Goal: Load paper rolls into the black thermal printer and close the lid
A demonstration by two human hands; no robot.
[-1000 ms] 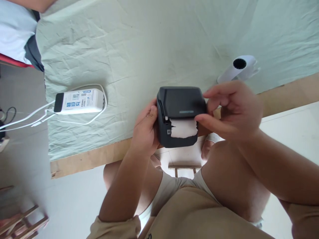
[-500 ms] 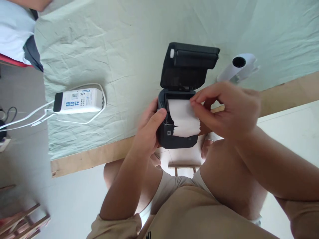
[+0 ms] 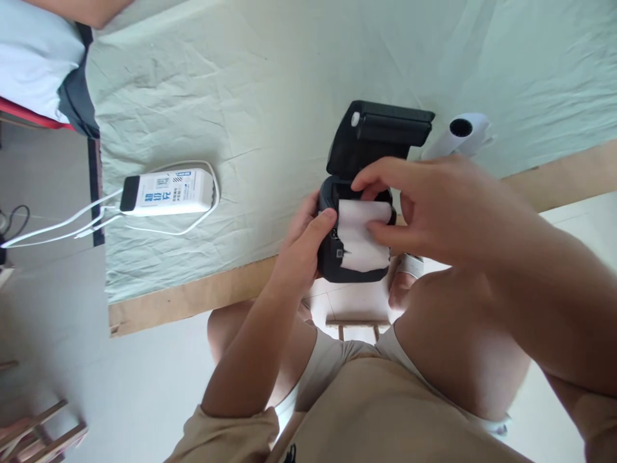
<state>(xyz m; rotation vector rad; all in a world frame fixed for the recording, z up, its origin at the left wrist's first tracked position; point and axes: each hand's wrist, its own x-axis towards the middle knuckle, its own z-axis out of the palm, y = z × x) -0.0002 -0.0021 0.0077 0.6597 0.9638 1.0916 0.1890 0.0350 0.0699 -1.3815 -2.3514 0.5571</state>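
A small black label printer [image 3: 357, 276] is tipped toward me at the table's near edge, its lid [image 3: 342, 151] swung up on the far side. Wrapped around its left side, my left hand [image 3: 301, 251] holds it with the thumb on top. In the printer's bay sits a white paper roll [image 3: 357, 225], its torn end hanging over the front. My right hand [image 3: 434, 209] straddles the roll, thumb pressed on the paper and index finger reaching behind it into the bay. Part of the roll's right side is hidden by that hand.
A second white roll with a black core [image 3: 461, 127] lies beyond my right hand. To the left is a white power strip [image 3: 168, 193] with cables. A pale green cloth [image 3: 250, 77] covers the table, with a wooden edge [image 3: 193, 288]. Another person's arm [image 3: 91, 8] shows at upper left.
My right hand has gone from pinching the paper's right edge to spreading over the roll, index finger in the bay. My left hand keeps hold of the printer. The view has shifted slightly.
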